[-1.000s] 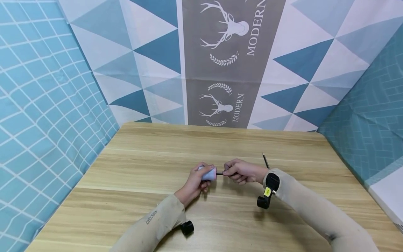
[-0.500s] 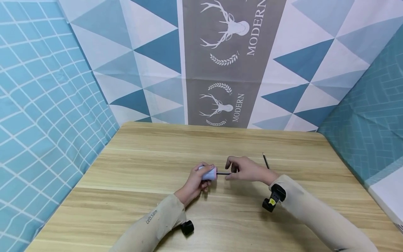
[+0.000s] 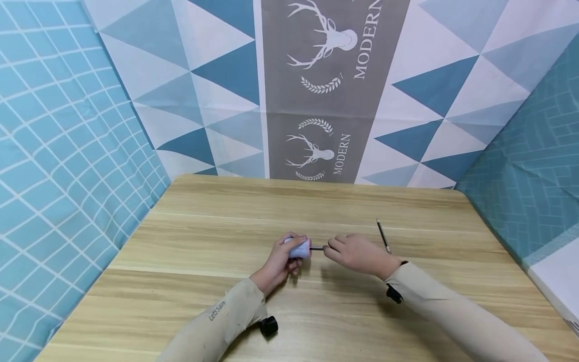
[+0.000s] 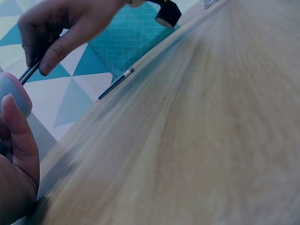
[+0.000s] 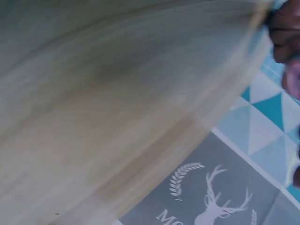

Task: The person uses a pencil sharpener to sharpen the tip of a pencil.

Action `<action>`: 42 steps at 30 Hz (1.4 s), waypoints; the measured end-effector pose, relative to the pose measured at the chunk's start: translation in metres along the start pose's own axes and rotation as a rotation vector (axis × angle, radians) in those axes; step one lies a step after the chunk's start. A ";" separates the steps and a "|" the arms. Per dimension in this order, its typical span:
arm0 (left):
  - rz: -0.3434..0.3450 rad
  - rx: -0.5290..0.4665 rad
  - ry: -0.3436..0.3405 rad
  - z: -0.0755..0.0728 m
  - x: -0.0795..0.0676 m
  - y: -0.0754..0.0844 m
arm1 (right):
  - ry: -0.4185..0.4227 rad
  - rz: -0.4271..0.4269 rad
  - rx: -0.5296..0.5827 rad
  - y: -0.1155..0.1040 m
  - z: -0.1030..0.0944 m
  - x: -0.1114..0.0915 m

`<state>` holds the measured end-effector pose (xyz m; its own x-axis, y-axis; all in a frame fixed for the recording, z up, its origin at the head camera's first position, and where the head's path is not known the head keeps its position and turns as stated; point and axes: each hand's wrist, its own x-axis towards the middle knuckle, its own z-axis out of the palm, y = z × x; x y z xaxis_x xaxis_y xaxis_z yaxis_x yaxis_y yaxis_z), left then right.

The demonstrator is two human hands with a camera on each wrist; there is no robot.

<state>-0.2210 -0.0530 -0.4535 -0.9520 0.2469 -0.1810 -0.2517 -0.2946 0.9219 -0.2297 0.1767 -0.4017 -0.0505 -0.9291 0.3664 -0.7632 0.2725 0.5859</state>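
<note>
1. Relative to the head view half a second ago, the right hand [image 3: 357, 255], whose thumb and fingers were standing spread, is now closing them with its back uppermost; the left hand [image 3: 276, 262] is keeping its place.

2. The left hand is wrapping its thumb and fingers around a pale-blue, pink-ended cylinder [image 3: 300, 252], plastic by its look; the right thumb and fingers are pinching a slim, dark, straight rod [image 3: 316, 248], as the left wrist view is showing.

3. The cylinder is lying sideways in the left hand above the pale wood-grain table [image 3: 203, 241], its pink end facing 3 o'clock and the rod emerging from that end toward the right hand.

4. Done, as judged here: the rod is apparently sitting inside the cylinder, and both hands are gripping.

5. Left, as judged here: the work is appearing midway, the rod not yet standing free; its depth and hidden end cannot be told. A dark, slender pencil with a silvery end [image 3: 383, 236] is lying at 2 o'clock from the right hand, touched by neither hand.
</note>
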 end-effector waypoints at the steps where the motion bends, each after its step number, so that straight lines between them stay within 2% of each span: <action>1: -0.001 0.000 0.000 0.000 0.000 0.000 | 0.017 -0.016 -0.032 0.000 0.003 0.000; 3: -0.002 0.000 0.000 0.000 0.000 0.000 | 0.049 -0.038 -0.066 -0.001 0.008 -0.001; 8: -0.004 0.003 -0.005 0.000 -0.001 0.000 | 0.142 -0.067 -0.066 0.000 0.021 -0.001; 12: -0.005 -0.003 0.001 0.000 -0.001 0.000 | 0.194 -0.061 -0.019 -0.001 0.028 0.000; 15: -0.004 -0.006 0.008 0.000 -0.001 0.000 | 0.182 -0.008 0.080 -0.003 0.028 0.002; 18: -0.005 -0.004 0.011 -0.001 -0.001 0.000 | 0.099 0.125 0.325 -0.007 0.024 0.005; 22: -0.004 0.002 0.013 -0.002 -0.001 0.001 | -0.058 0.418 0.758 -0.009 0.015 0.010; 24: -0.004 0.003 0.015 -0.002 -0.001 0.001 | -0.126 0.570 0.938 -0.009 0.010 0.014; 28: -0.019 -0.010 0.015 -0.002 -0.001 0.000 | -0.230 0.834 1.277 -0.004 0.004 0.019; 33: -0.032 -0.014 0.012 -0.001 -0.002 -0.001 | -0.328 1.108 1.735 0.004 0.006 0.020; 37: -0.022 -0.008 0.008 -0.001 -0.003 -0.001 | -0.403 1.211 1.956 0.010 0.009 0.019; 42: -0.014 0.006 0.009 0.000 -0.002 -0.001 | -0.495 1.253 2.134 0.013 0.012 0.018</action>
<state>-0.2185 -0.0536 -0.4543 -0.9498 0.2429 -0.1971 -0.2641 -0.2854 0.9213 -0.2480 0.1609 -0.3964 -0.5783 -0.6709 -0.4642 0.3970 0.2656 -0.8785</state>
